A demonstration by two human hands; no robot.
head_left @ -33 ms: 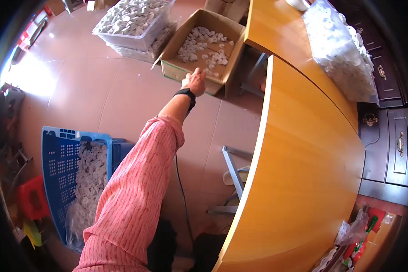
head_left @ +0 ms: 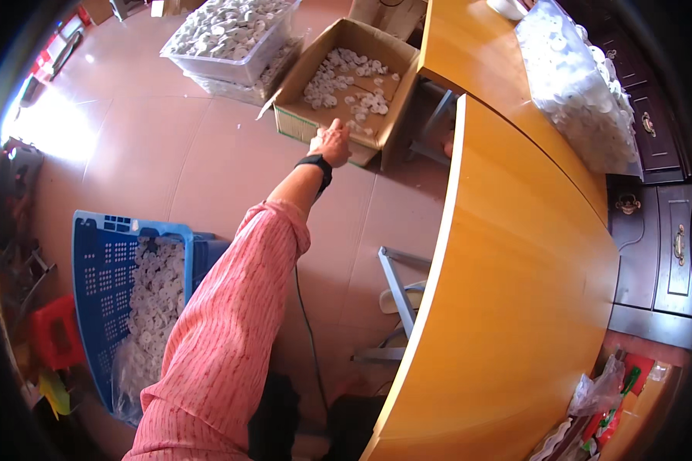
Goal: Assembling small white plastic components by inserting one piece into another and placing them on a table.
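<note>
pink tiled floor (head_left: 231, 169) | wooden table (head_left: 523, 269) | dark cabinets (head_left: 642, 242) | light patch (head_left: 61, 134)

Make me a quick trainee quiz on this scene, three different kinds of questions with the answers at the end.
1. Multiple choice: which is the left hand nearest to? A) clear plastic tub B) cardboard box C) dark cabinet
2. True or false: the blue perforated basket stands to the right of the wooden table.
3. Fill in the colour: the small round pieces inside the cardboard box are ____.

Key:
1. B
2. False; the blue perforated basket is left of the wooden table.
3. White
</note>
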